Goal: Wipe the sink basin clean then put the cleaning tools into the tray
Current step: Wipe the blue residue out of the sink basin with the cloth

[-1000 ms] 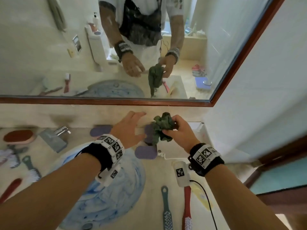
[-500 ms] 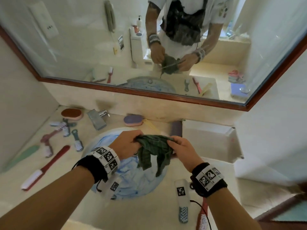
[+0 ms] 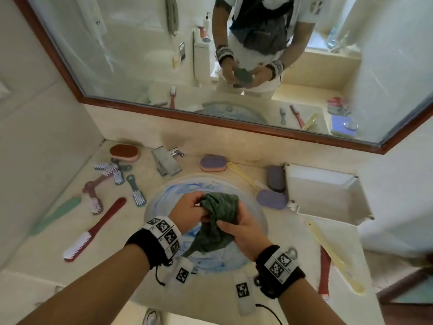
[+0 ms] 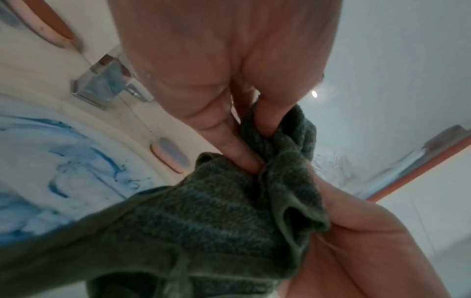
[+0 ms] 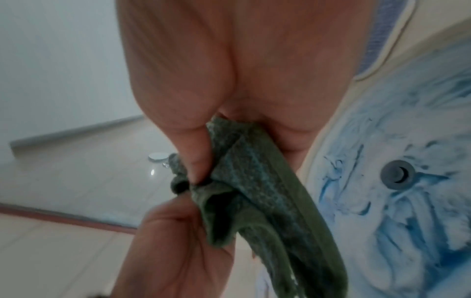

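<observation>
Both my hands hold a dark green cloth (image 3: 219, 216) bunched above the round sink basin (image 3: 164, 198), which is smeared with blue streaks. My left hand (image 3: 199, 207) pinches the cloth's upper left fold, and in the left wrist view its fingers dig into the cloth (image 4: 203, 211). My right hand (image 3: 225, 225) grips the lower right part, thumb pressed on the cloth (image 5: 242, 171). The cloth's tail hangs down toward the basin. The drain (image 5: 397, 174) shows in the smeared basin (image 5: 420, 201). The white tray (image 3: 346, 207) stands empty at the right of the sink.
The faucet (image 3: 166, 161) stands behind the basin. Several brushes (image 3: 93, 228) and a red sponge (image 3: 124, 151) lie on the left counter. Purple sponges (image 3: 213, 163) and a yellow brush (image 3: 243, 175) lie between basin and tray. More brushes (image 3: 325, 266) lie at the right front. A mirror is above.
Both hands have come back from the tray area to over the basin with the cloth. My left hand, free a second ago, now holds the cloth too, and it is more bunched.
</observation>
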`<action>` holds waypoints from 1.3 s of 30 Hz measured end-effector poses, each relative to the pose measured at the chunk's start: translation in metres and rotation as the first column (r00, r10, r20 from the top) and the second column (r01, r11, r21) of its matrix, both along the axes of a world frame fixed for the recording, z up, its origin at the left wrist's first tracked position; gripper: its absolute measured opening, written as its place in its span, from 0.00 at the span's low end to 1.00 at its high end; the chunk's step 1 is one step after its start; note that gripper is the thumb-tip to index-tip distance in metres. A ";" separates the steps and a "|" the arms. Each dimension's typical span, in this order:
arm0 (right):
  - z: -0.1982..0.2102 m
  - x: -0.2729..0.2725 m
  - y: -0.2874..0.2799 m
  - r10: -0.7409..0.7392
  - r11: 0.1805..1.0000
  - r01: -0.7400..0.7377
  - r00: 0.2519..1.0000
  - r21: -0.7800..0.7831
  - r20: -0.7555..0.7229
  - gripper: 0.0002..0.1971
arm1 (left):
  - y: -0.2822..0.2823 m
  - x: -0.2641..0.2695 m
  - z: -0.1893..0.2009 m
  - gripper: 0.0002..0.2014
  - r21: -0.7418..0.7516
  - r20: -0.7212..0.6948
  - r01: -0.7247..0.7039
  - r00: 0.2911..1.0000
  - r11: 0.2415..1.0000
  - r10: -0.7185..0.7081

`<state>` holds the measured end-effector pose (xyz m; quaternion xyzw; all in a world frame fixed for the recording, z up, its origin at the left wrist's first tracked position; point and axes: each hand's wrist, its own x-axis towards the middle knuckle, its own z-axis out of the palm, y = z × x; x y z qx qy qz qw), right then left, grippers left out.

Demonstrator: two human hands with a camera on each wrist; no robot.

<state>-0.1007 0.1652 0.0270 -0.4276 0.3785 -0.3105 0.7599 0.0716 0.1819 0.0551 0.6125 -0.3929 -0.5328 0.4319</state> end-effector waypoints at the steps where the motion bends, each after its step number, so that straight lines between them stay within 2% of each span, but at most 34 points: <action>1: -0.005 0.011 0.006 -0.050 0.998 0.047 0.995 -0.032 -0.088 0.33 | 0.003 0.010 -0.008 0.13 0.004 0.034 0.038 0.999 0.999 -0.038; 2: -0.010 0.020 0.013 -0.101 0.994 0.090 0.980 -0.066 -0.172 0.31 | 0.007 0.021 -0.017 0.12 0.006 0.084 0.077 0.993 0.997 -0.077; 4: -0.022 0.037 0.023 -0.186 0.981 0.163 0.935 -0.102 -0.302 0.27 | 0.011 0.049 -0.038 0.14 0.037 0.278 0.173 0.944 0.984 -0.176; 7: -0.034 0.054 0.031 -0.273 0.962 0.253 0.850 -0.106 -0.451 0.28 | 0.018 0.100 -0.066 0.17 0.185 0.503 0.307 0.787 0.934 -0.358; 9: -0.039 0.061 0.034 -0.289 0.956 0.273 0.801 -0.109 -0.524 0.29 | 0.021 0.135 -0.086 0.18 0.292 0.616 0.380 0.628 0.878 -0.476; 12: -0.050 0.070 0.033 -0.245 0.969 0.158 0.696 -0.189 -0.675 0.18 | 0.023 0.172 -0.105 0.25 0.465 0.745 0.388 0.315 0.796 -0.589; 13: -0.056 0.074 0.031 -0.218 0.975 0.115 0.666 -0.190 -0.713 0.16 | 0.024 0.180 -0.109 0.29 0.507 0.754 0.371 0.246 0.778 -0.609; 15: -0.065 0.086 0.026 -0.153 0.987 0.054 0.635 -0.154 -0.757 0.16 | 0.026 0.189 -0.115 0.40 0.558 0.752 0.340 0.177 0.757 -0.635; 18: -0.079 0.111 0.008 -0.058 0.996 -0.016 0.625 -0.087 -0.779 0.13 | 0.028 0.198 -0.125 0.54 0.603 0.717 0.316 0.188 0.732 -0.672; 21: -0.092 0.137 -0.014 0.013 1.000 -0.027 0.650 -0.005 -0.760 0.11 | 0.028 0.205 -0.129 0.60 0.651 0.675 0.294 0.198 0.700 -0.711; 23: -0.104 0.153 -0.027 0.032 0.999 -0.019 0.671 0.026 -0.741 0.10 | 0.026 0.209 -0.132 0.63 0.663 0.678 0.281 0.169 0.694 -0.715; 25: -0.112 0.166 -0.037 0.057 0.998 -0.050 0.684 0.031 -0.727 0.09 | 0.022 0.213 -0.135 0.66 0.681 0.687 0.251 0.104 0.688 -0.719; 26: -0.116 0.172 -0.042 0.069 0.997 -0.073 0.690 0.026 -0.721 0.09 | 0.019 0.215 -0.136 0.68 0.693 0.688 0.230 0.071 0.683 -0.722; 27: -0.118 0.177 -0.047 0.081 0.995 -0.097 0.694 0.018 -0.716 0.12 | 0.016 0.216 -0.137 0.69 0.706 0.678 0.215 0.068 0.675 -0.732; 30: -0.127 0.193 -0.062 0.048 0.991 -0.120 0.711 -0.054 -0.702 0.25 | 0.011 0.217 -0.137 0.72 0.732 0.633 0.204 0.148 0.650 -0.759; 31: -0.130 0.198 -0.067 0.032 0.987 -0.133 0.698 -0.086 -0.716 0.27 | 0.009 0.216 -0.137 0.72 0.738 0.624 0.201 0.160 0.644 -0.765; 34: -0.141 0.214 -0.074 -0.010 0.978 -0.149 0.666 -0.146 -0.746 0.19 | 0.010 0.214 -0.142 0.72 0.757 0.603 0.172 0.189 0.631 -0.775; 37: -0.148 0.233 -0.075 -0.024 0.979 -0.142 0.640 -0.149 -0.768 0.14 | 0.013 0.213 -0.145 0.70 0.772 0.581 0.142 0.236 0.620 -0.779; 39: -0.156 0.245 -0.074 -0.010 0.975 -0.168 0.617 -0.144 -0.787 0.10 | 0.014 0.211 -0.145 0.70 0.776 0.574 0.144 0.242 0.614 -0.782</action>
